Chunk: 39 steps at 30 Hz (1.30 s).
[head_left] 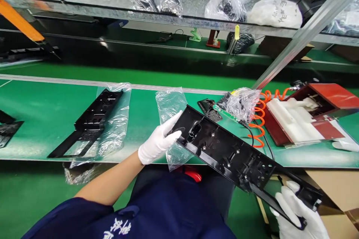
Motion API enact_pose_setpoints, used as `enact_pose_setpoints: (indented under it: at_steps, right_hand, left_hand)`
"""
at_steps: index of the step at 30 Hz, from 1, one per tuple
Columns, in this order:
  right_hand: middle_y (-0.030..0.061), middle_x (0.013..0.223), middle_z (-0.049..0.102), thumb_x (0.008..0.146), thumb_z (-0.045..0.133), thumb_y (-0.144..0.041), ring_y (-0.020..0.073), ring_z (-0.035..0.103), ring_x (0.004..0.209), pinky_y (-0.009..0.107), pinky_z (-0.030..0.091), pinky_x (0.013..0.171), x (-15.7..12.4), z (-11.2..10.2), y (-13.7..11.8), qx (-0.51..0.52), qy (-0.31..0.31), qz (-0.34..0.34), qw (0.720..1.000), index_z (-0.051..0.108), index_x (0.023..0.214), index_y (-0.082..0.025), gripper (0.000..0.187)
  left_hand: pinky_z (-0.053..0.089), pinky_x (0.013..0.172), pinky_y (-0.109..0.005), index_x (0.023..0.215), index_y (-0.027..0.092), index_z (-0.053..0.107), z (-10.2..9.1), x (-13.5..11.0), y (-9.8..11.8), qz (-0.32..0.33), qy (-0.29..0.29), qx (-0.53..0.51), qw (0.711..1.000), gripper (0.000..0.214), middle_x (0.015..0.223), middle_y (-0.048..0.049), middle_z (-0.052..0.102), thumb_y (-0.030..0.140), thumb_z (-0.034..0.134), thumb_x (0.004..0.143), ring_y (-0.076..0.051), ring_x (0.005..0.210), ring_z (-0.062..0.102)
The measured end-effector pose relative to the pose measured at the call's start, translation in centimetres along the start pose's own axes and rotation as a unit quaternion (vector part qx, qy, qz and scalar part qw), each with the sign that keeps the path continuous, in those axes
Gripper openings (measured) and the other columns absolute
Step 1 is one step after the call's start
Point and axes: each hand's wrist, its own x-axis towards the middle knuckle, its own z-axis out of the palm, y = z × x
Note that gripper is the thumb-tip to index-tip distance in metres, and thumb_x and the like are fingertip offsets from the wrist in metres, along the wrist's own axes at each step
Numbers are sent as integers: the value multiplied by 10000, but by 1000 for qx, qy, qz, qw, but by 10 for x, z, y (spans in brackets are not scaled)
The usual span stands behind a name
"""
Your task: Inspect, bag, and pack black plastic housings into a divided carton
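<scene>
A long black plastic housing (224, 149) with an open frame at one end is held tilted across my lap and the bench edge. My left hand (161, 138), in a white glove, grips its upper left end, thumb on the inner face. The gloved right hand (300, 209) is closed around the frame end at the lower right. Behind the left hand lies a clear plastic bag (171, 104) on the green bench. A similar black housing (95, 115) rests on another clear bag (117, 130) to the left.
On the right stands a red fixture (333, 97) with white blocks, beside a coiled orange air hose (259, 119). A green circuit board (226, 114) lies near bagged parts (244, 102). An orange tool (21, 18) hangs upper left. A cardboard box (333, 190) sits lower right.
</scene>
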Motion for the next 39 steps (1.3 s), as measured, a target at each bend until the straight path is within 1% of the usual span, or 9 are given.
enact_pose_setpoints:
  at_steps: [7, 11, 13, 16, 19, 23, 29, 34, 39]
  right_hand:
    - [-66, 535, 281, 686, 704, -352, 52, 290, 426, 219, 381, 408, 2, -2, 4, 24, 12, 76, 997, 625, 1020, -211, 371]
    - [-13, 666, 472, 692, 681, -332, 66, 418, 496, 233, 437, 446, 7, -7, 6, 31, 40, 105, 993, 619, 1061, -218, 391]
    - [5, 721, 508, 702, 664, -301, 70, 454, 529, 229, 438, 451, 7, -4, 4, 34, 37, 103, 993, 615, 1061, -212, 373]
    - [-27, 650, 429, 713, 647, -253, 34, 335, 456, 210, 392, 423, 2, 6, 0, 69, 30, 108, 991, 619, 1041, -181, 337]
    - [-62, 586, 310, 706, 663, -237, 28, 293, 441, 193, 377, 412, -5, 13, -1, 113, 40, 91, 989, 618, 1040, -174, 343]
    - [-69, 594, 256, 758, 667, -280, 32, 291, 447, 196, 382, 388, -10, 13, 5, 141, -2, 50, 989, 605, 1077, -180, 340]
    - [-77, 619, 180, 755, 679, -298, 18, 226, 436, 190, 362, 356, -10, 19, -3, 155, -29, 57, 986, 601, 1082, -167, 360]
    - [-81, 626, 155, 763, 668, -283, 6, 187, 444, 160, 336, 367, -10, 28, -14, 152, -45, 69, 985, 604, 1092, -151, 360]
    - [-75, 617, 198, 818, 636, -291, 12, 237, 435, 170, 307, 385, -18, 31, -10, 144, -69, 21, 987, 587, 1119, -177, 325]
  left_hand:
    - [351, 1178, -398, 1465, 198, 443, -1, -2, -5, -28, 15, 10, 999, 737, 1499, -75, 463, 533, 642, 840, -291, 1417, 386]
    - [369, 1168, -391, 1445, 198, 476, 1, -1, -2, -37, 28, 3, 999, 739, 1468, -72, 505, 558, 652, 824, -298, 1414, 390]
    - [372, 1165, -390, 1439, 187, 483, 2, 0, 0, -40, 32, 0, 999, 756, 1460, -76, 514, 578, 653, 814, -302, 1412, 393]
    - [368, 1167, -391, 1428, 179, 497, 1, 0, -2, -36, 40, 2, 999, 758, 1462, -79, 510, 575, 666, 805, -307, 1405, 402]
    - [355, 1176, -394, 1415, 205, 515, -1, -3, -7, -16, 56, 7, 998, 692, 1489, -63, 475, 515, 680, 819, -304, 1408, 396]
    - [344, 1184, -386, 1400, 239, 535, -5, -8, -18, 19, 83, 7, 996, 616, 1480, -38, 493, 440, 682, 837, -297, 1408, 398]
    - [354, 1187, -398, 1348, 276, 595, -8, -10, -24, 5, 119, -13, 993, 573, 1442, -14, 538, 454, 697, 813, -309, 1393, 423]
    - [342, 1197, -406, 1317, 269, 623, -8, -8, -18, 0, 133, -25, 991, 569, 1418, -13, 564, 469, 710, 792, -306, 1384, 437]
    - [340, 1193, -410, 1312, 267, 621, -7, -8, -19, -10, 145, -66, 987, 581, 1411, -16, 575, 402, 737, 758, -299, 1384, 438]
